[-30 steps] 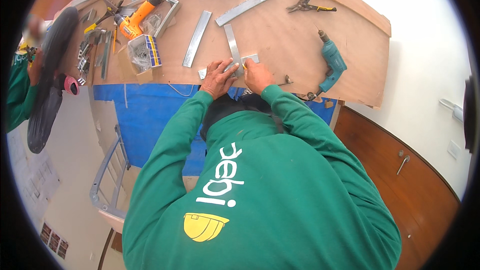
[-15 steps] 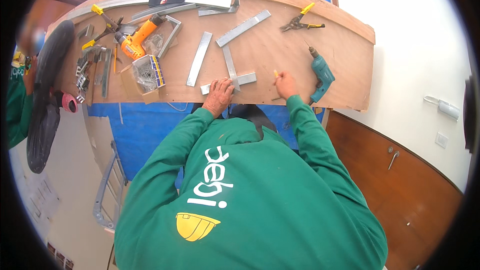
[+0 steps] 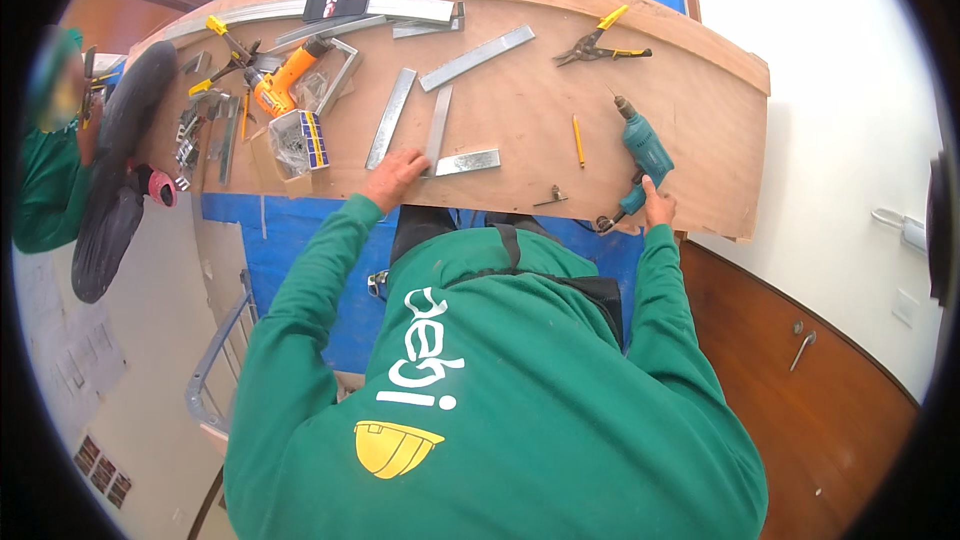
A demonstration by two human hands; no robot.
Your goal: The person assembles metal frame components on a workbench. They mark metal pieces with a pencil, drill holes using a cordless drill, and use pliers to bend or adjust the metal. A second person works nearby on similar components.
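Observation:
At the table's near edge my left hand (image 3: 397,178) has its fingers closed at the joint of two galvanized metal strips. One strip (image 3: 438,128) runs away from me; the other, shorter strip (image 3: 468,162), lies crosswise, its left end partly hidden by the hand. My right hand (image 3: 657,206) is at the handle of a teal power drill (image 3: 648,143), fingers curled against it. The drill lies on its side, bit pointing away. Between the hands lie a yellow pencil (image 3: 578,141) and a small T-shaped metal piece (image 3: 552,197), perhaps a chuck key.
Two loose metal strips (image 3: 392,118) (image 3: 478,57) lie beyond my left hand. Tin snips (image 3: 603,40) rest at the far right. Leftward are an orange cordless drill (image 3: 283,82), a cardboard box of fasteners (image 3: 290,145) and a phone (image 3: 337,4). Another person's green sleeve (image 3: 55,190) shows at far left.
The pencil has left my right hand and lies on the table. That hand has moved right to the teal drill. My left hand has shifted left along the strips.

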